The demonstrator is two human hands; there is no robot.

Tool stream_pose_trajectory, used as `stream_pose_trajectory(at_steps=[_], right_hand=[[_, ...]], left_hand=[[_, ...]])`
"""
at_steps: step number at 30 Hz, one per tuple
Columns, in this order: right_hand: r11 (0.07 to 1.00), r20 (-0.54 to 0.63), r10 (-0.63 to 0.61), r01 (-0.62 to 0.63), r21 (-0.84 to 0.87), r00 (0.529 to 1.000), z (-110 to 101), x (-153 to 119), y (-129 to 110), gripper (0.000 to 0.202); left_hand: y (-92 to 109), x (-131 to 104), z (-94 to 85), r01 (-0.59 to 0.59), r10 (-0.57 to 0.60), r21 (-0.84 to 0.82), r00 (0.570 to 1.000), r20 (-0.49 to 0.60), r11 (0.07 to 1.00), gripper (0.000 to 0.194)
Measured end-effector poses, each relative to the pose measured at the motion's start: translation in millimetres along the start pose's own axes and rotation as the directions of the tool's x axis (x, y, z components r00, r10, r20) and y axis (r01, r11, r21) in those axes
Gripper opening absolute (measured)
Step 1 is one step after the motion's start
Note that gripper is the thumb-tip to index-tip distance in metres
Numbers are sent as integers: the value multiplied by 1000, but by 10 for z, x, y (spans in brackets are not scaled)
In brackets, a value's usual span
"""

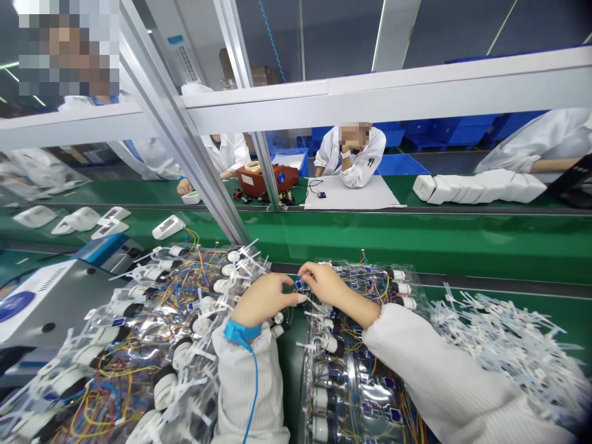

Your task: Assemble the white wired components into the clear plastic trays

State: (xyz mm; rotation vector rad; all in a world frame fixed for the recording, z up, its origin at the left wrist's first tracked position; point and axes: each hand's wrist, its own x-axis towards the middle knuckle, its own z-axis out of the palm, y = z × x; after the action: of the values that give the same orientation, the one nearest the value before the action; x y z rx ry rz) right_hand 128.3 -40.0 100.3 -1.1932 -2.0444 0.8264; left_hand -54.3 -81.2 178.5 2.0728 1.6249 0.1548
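My left hand (263, 299), with a blue wrist strap (241, 333) and its cord on that wrist, curls its thumb and fingers round a small blue circuit board (299, 284) with wires. From the other side, the bent fingers of my right hand (324, 282) pinch the same board. Fingers partly cover what hangs below it. Under and beside my right hand lies a clear plastic tray (370, 385) of wired white-and-black cylindrical parts. Left of my left arm, another tray (152, 324) holds similar parts, many with white cable ties on them.
Loose white cable ties (504, 351) are heaped at the right. A grey-and-blue machine (55, 302) stands at the left. Ahead runs a green conveyor line (351, 237) behind a metal post (185, 129). Across it, a person (354, 154) in white sits near white housings (481, 187).
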Motion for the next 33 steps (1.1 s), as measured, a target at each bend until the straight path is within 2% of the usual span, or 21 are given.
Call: stream_pose_trajectory(at_steps=[2,4,7,9,17,22,25,29,33], right_hand=[[998,-20,45,-44,48,999,20,8,5,25],[992,-35,91,-87,95,995,34,12,8,25],[975,-33,149,-141,170,988,39,17,12,26],[958,-3,177,-172,230,984,36,26,19,25],[870,158,204,-253,423,966,10,87,51,6],[793,179,239,-298,532,954,-21,84,42,14],[769,206,260,-332,546,943,-22,78,43,20],[795,223,240,-323,513,945,12,82,10,19],[863,180,194,-254,436,965,60,100,-21,10]], left_hand=[[2,81,58,4,-4,-3,1000,-12,1000,49],[-7,156,106,5,-7,-18,997,-79,1000,47],[-31,227,137,-77,70,-42,988,-140,996,32],[-47,243,131,-136,127,-49,981,-146,990,24],[-74,202,45,-281,237,-124,928,-286,952,26],[-63,175,13,-280,189,-210,910,-370,937,21],[-39,176,10,-253,145,-251,913,-381,934,20],[-13,182,15,-245,92,-348,911,-402,905,19],[-8,175,23,-278,63,-481,907,-416,832,23]])
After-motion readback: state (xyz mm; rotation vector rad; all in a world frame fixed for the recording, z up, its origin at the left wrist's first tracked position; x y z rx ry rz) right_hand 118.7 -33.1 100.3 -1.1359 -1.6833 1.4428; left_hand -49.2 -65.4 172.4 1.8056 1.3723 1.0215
